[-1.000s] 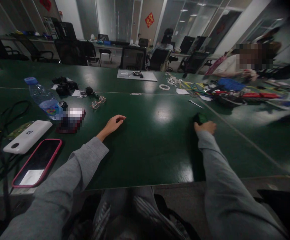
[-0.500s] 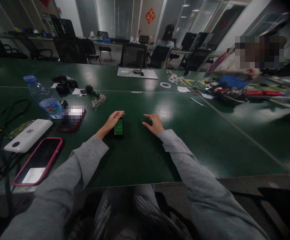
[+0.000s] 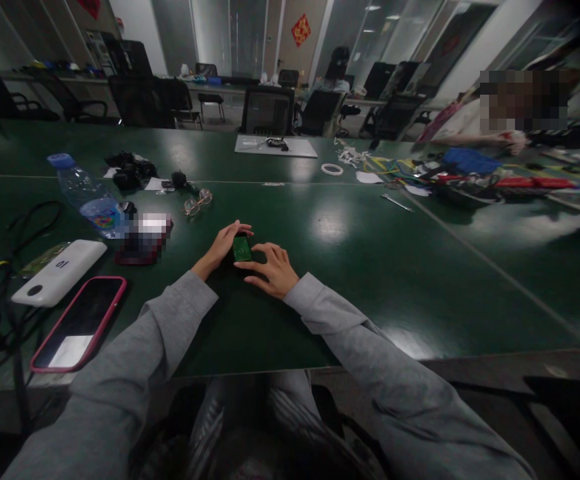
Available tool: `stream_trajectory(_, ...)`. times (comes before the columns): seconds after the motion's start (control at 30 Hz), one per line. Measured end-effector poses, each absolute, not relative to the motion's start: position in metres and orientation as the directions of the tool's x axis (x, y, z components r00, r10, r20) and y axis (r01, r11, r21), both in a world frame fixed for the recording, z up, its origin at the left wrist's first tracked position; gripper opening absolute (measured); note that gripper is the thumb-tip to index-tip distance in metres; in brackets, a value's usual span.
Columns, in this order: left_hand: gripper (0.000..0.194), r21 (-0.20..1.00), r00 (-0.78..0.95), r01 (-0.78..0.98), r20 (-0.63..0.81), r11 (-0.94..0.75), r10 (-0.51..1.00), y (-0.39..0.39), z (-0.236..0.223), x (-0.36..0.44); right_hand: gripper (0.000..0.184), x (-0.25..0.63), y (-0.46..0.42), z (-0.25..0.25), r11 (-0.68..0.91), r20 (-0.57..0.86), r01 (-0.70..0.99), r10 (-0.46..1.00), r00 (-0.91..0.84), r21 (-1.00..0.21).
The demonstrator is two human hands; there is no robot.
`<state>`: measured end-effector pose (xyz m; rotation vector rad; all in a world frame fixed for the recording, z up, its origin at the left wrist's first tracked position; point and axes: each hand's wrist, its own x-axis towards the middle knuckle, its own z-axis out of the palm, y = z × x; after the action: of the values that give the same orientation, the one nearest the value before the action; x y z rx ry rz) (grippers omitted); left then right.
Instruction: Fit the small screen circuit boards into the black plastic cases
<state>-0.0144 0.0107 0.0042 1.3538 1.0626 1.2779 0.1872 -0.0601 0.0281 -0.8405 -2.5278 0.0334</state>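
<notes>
A small green circuit board (image 3: 241, 249) stands tilted up off the dark green table (image 3: 360, 267), right in front of me. My left hand (image 3: 223, 245) cups its left side, fingers curled over the top edge. My right hand (image 3: 270, 268) presses against its right and near side, with thumb and forefinger pinched on the board and the other fingers spread on the table. Both sleeves are grey.
To my left lie a pink-cased phone (image 3: 77, 322), a white power bank (image 3: 59, 271), a water bottle (image 3: 87, 198), glasses (image 3: 197, 201) and black cables (image 3: 15, 233). Tools and coloured wires (image 3: 470, 175) crowd the far right, where another person sits. Office chairs (image 3: 267, 112) stand behind the table.
My right hand came in from the far right to the middle and closed on the green board. The board, lying flat half a second ago, now tilts up between both hands.
</notes>
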Motion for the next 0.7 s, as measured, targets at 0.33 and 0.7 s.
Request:
stream_trajectory(0.33, 0.05, 0.971, -0.089, 0.095, 0.226, -0.218, 0.97, 0.007, 0.009, -0.018, 0.051, 0.272, 0.026, 0.002, 0.334, 0.608, 0.793, 0.792, 0.056, -0.509)
stream_trajectory(0.7, 0.036, 0.796, 0.149, 0.513, 0.287, -0.322, 0.946, 0.006, 0.001, -0.009, 0.046, 0.215, -0.001, -0.009, 0.333, 0.337, 0.853, 0.92, -0.2, -0.402)
